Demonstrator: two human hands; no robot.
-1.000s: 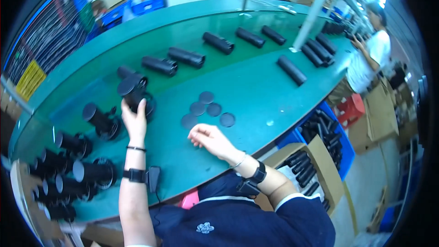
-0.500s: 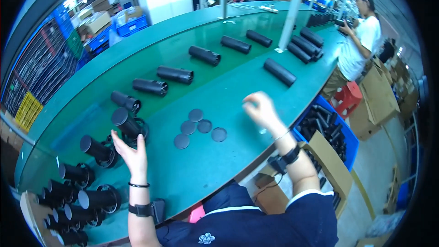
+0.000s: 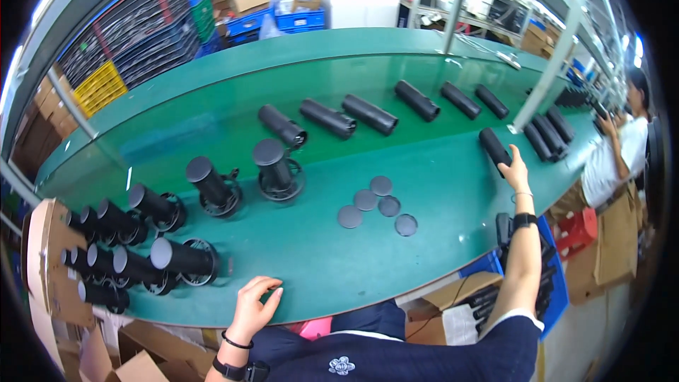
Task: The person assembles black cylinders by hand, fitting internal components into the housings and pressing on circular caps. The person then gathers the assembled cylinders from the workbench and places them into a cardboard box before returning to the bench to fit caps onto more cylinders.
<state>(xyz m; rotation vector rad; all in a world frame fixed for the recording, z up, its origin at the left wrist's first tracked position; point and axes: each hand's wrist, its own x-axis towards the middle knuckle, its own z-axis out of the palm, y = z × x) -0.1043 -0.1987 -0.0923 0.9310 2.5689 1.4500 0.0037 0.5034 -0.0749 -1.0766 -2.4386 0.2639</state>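
My right hand (image 3: 518, 172) reaches out to the right, its thumb and fingers around the near end of a black tube (image 3: 493, 147) lying on the green bench. My left hand (image 3: 256, 303) is by the bench's front edge, fingers loosely curled and apart, with nothing in it. Between the hands lie several flat black round caps (image 3: 389, 206). Left of them, a black cylinder on a ringed base (image 3: 274, 170) stands upright, with another such cylinder (image 3: 210, 185) beside it.
More black tubes (image 3: 370, 114) lie in a row on the green belt behind. Several capped cylinders (image 3: 177, 258) crowd the left end near a cardboard box (image 3: 53, 262). Right of me are a blue crate (image 3: 556, 283), a metal post (image 3: 552, 64) and a person (image 3: 607, 159) by a red stool (image 3: 576, 232).
My right hand has moved to the black tube on the right. My left hand has left the standing cylinder and drawn back to the bench edge. The view has turned left.
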